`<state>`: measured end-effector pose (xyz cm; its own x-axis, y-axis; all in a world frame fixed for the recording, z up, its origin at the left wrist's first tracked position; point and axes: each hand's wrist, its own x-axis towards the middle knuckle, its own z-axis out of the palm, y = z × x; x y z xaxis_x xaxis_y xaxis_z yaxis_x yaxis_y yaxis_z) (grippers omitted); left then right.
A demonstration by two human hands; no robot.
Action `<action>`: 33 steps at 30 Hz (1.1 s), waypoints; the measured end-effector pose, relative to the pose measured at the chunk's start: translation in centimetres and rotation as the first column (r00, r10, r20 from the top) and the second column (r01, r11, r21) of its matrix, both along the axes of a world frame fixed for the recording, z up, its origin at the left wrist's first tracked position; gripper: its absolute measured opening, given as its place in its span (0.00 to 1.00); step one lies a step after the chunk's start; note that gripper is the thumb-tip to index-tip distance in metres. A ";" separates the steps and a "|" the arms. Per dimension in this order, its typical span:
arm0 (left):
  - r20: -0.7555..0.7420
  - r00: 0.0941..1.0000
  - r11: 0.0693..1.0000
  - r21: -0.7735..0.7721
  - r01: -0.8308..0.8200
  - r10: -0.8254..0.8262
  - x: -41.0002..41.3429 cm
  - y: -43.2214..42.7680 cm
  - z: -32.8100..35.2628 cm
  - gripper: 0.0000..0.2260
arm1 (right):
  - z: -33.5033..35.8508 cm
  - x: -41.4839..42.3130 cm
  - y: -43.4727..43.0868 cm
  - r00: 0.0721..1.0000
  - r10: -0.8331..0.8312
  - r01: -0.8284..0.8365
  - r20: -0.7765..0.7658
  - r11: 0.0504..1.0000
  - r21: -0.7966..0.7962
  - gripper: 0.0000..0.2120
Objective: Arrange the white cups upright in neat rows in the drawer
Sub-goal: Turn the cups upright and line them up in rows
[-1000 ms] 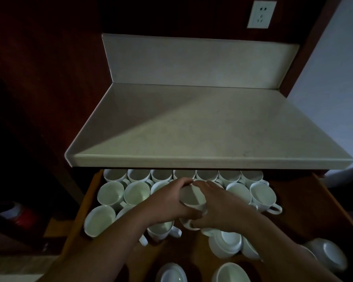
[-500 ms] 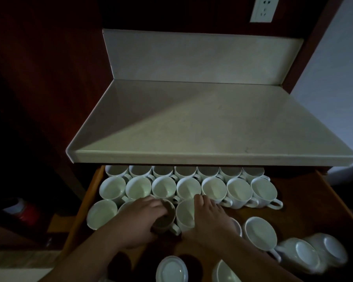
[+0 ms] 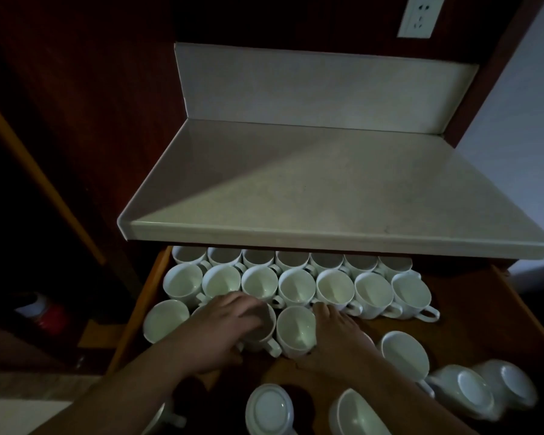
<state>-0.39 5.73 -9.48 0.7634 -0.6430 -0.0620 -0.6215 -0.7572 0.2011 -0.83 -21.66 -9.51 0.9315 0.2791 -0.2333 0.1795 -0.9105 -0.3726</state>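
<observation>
In the drawer (image 3: 138,312), the left hand (image 3: 220,329) is gripping a cup (image 3: 262,331) by its rim and the right hand (image 3: 332,339), fingers straight, is pressing the neighbour (image 3: 296,331) between them, so gently nudging both against the row (image 3: 296,287) beyond the fingertips seems best.

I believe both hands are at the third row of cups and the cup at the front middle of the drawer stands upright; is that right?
Not quite: the head view shows the front middle cup upside down, base up. The left hand and right hand are indeed at the third row.
</observation>
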 end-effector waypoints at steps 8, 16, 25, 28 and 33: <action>0.055 0.972 0.963 0.136 -0.234 0.229 -0.7 4.2 -0.7 0.46 | -0.5 0.2 -1.0 0.998 -0.023 0.024 -0.052 1.000 0.021 0.41; 0.075 0.966 0.960 0.111 -0.256 0.248 -0.2 4.3 -1.0 0.42 | -0.6 0.5 -0.5 0.993 -0.082 0.083 -0.086 0.996 0.013 0.50; 0.060 0.892 0.872 0.190 -0.451 0.448 -2.2 7.3 0.4 0.49 | -0.8 0.4 -0.3 0.991 -0.105 0.107 -0.081 0.994 0.017 0.47; 0.046 0.890 0.860 0.241 -0.450 0.453 -2.7 8.2 0.5 0.47 | -0.4 0.2 -0.2 0.991 -0.103 0.107 -0.088 0.994 0.035 0.47; 0.025 0.869 0.854 0.174 -0.491 0.494 -2.1 8.4 0.5 0.44 | -0.2 0.0 -0.1 0.990 -0.111 0.114 -0.084 0.993 0.031 0.53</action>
